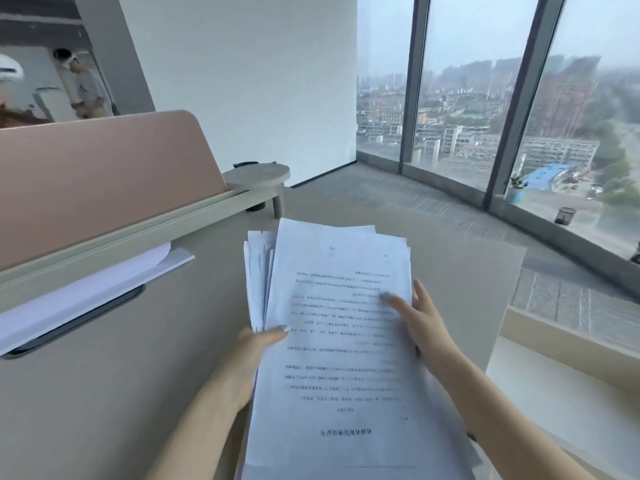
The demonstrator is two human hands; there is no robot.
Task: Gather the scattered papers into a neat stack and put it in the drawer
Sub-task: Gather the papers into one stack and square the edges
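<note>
A thick stack of printed white papers is held above the beige desk, its sheets fanned unevenly at the far and left edges. My left hand grips the stack's left edge, thumb on top. My right hand holds the right edge, with the thumb pressing the top sheet and the fingers along the side. Another white sheet lies on the desk at the left, partly tucked under the partition rail. No drawer is visible.
A pink desk partition on a pale rail runs along the left. A small round shelf stands at its far end. Floor-to-ceiling windows fill the right. The desk's right edge drops to grey carpet. Another person stands at the far left background.
</note>
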